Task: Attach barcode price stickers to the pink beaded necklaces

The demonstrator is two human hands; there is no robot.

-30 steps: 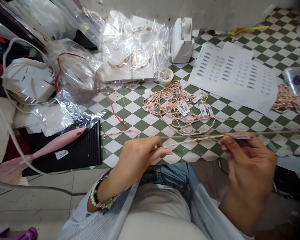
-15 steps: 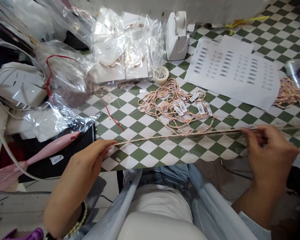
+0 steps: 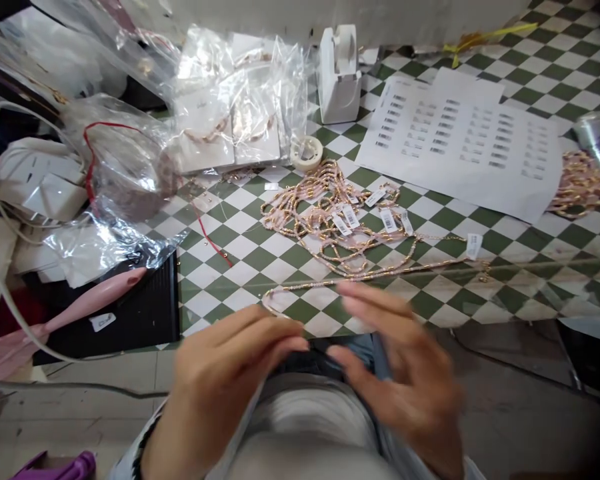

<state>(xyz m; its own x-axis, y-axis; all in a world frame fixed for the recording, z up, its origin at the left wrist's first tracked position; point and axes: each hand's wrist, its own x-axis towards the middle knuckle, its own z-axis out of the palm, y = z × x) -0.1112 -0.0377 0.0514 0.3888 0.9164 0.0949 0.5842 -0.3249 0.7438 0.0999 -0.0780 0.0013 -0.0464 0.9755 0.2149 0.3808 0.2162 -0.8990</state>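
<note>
A thin strand of pink and gold beads lies near the table's front edge and bends back at its left end toward my left hand. My left hand's fingers are pressed together at the tips, with the end of the strand running in behind them. My right hand is in front of the table edge, slightly blurred, thumb and fingers apart and nothing between them. At the strand's right end rest a white barcode tag and a small gold chain. Behind it is a pile of similar tagged strands.
A sheet of barcode stickers lies at the back right. Behind the pile stand a white tape dispenser, a tape roll and clear bags with carded jewellery. At left are a pink-handled tool and a white cable.
The strand was stretched taut between both hands; its right end now lies on the table. My right hand let go and moved left, and my left hand came right and nearer my body.
</note>
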